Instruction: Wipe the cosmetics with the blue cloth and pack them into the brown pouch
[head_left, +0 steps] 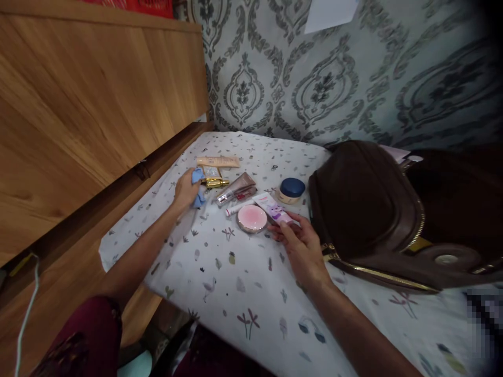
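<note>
A crumpled blue cloth is gripped in my left hand, beside a gold lipstick tube and a glittery gold compact. My right hand has its fingers closed on the lower end of a white and purple tube. Just left of those fingers lies a round pink compact. Around them are a brownish-pink tube, a slim white tube, a jar with a dark blue lid and a beige tube.
At the right, a dark brown bag with gold zippers stands on the patterned white tablecloth. A wooden cabinet rises along the left side. Patterned wallpaper covers the wall behind. A pale cable hangs at lower left.
</note>
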Action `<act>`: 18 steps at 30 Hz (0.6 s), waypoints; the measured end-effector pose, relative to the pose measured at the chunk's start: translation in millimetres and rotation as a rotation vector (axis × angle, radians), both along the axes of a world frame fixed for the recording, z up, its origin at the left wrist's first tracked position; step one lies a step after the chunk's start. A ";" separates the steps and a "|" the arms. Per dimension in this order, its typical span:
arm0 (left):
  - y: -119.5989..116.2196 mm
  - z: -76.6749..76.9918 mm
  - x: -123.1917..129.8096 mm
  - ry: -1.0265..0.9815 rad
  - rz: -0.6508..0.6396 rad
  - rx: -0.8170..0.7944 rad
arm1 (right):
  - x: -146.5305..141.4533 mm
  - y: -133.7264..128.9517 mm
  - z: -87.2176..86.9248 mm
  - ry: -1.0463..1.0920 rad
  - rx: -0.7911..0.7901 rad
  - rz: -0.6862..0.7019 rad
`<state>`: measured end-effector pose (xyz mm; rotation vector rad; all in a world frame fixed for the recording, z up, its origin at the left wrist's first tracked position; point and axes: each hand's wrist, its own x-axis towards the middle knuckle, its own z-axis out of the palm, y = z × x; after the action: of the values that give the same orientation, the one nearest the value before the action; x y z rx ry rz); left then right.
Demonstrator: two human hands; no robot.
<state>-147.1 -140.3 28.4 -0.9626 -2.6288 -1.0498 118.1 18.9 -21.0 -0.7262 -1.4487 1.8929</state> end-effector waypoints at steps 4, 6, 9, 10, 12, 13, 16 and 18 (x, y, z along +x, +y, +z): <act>9.2 -6.1 -42.4 -0.060 0.091 -0.096 | 2.1 -0.7 0.3 -0.022 0.056 0.001; 15.0 -9.8 -48.7 -0.054 0.055 -0.116 | 2.6 -0.3 0.2 -0.010 0.050 0.005; 21.9 -13.2 -48.2 -0.009 -0.081 -0.122 | 2.7 1.0 -0.4 0.007 0.042 0.001; 23.3 -14.0 -47.2 0.004 -0.140 -0.131 | 2.6 1.3 -0.6 0.005 0.049 -0.002; 24.1 -16.0 -45.9 0.026 -0.243 -0.161 | 2.4 1.5 -0.7 -0.004 0.068 -0.005; 23.6 -17.5 -46.0 0.039 -0.274 -0.176 | 2.4 1.3 -0.7 -0.011 0.079 -0.010; 18.6 -23.2 -49.0 0.089 -0.278 -0.190 | 3.4 0.7 -0.4 -0.026 0.125 -0.027; 13.8 -27.5 -52.4 0.113 -0.238 -0.188 | 5.1 1.0 -0.6 -0.045 0.177 -0.046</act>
<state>-199.5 -126.5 0.9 -1.3605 -2.6017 -0.7737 123.1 20.0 -21.6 -0.7148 -1.5900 1.6983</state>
